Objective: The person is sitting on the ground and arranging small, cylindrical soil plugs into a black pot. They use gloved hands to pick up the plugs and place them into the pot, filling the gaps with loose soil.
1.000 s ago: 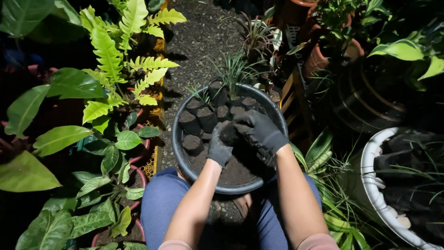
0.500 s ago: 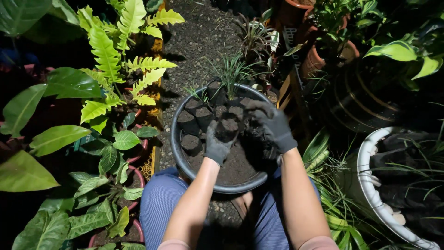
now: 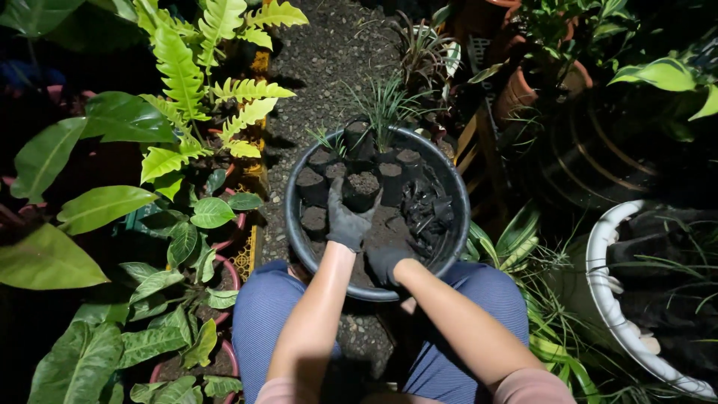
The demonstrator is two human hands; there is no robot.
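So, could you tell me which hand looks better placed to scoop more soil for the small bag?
Probably the right hand: it rests low on the loose soil in the basin, while the left hand holds the small bag.

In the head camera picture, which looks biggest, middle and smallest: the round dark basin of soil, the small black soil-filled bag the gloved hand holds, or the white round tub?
1. Round dark basin, largest.
2. White round tub: cut off by the frame, so it may really rival the basin.
3. Small black soil-filled bag, held by the gloved left hand, clearly smallest.
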